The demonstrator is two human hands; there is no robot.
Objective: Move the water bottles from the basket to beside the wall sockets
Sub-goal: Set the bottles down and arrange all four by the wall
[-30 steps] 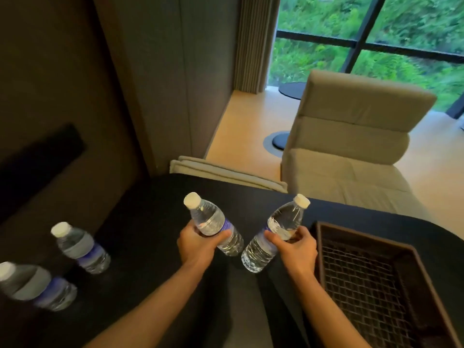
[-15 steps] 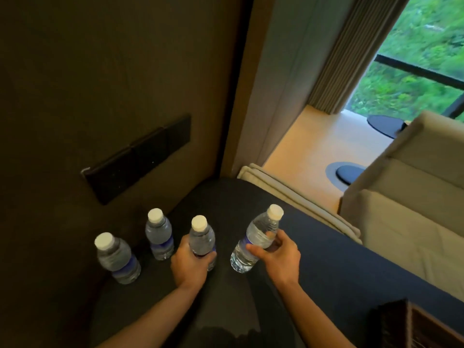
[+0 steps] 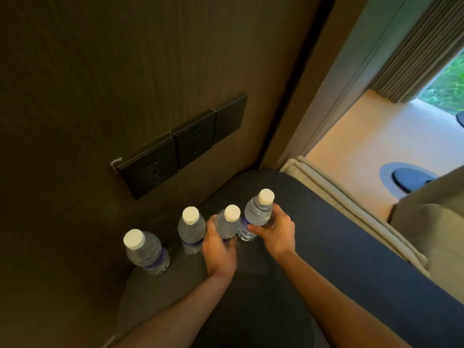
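A: Count on the dark tabletop (image 3: 339,247)?

B: 4 clear water bottles, white caps, in a row below the wall sockets (image 3: 180,144). The far-left bottle (image 3: 145,249) and second bottle (image 3: 191,228) stand upright, free of either hand, close to the dark wood wall (image 3: 125,71).

A: Hands?

B: Left hand (image 3: 219,247) wrapped around the third bottle (image 3: 227,223), roughly upright. Right hand (image 3: 275,233) clamped on the fourth bottle (image 3: 256,217), tilted with its cap leaning right. Cannot tell whether either base touches the table.

A: Spacing?

B: Third and fourth are just beside each other, third just beside the second. Basket out of view. Curtain (image 3: 414,51) and tan floor (image 3: 376,146) at right.
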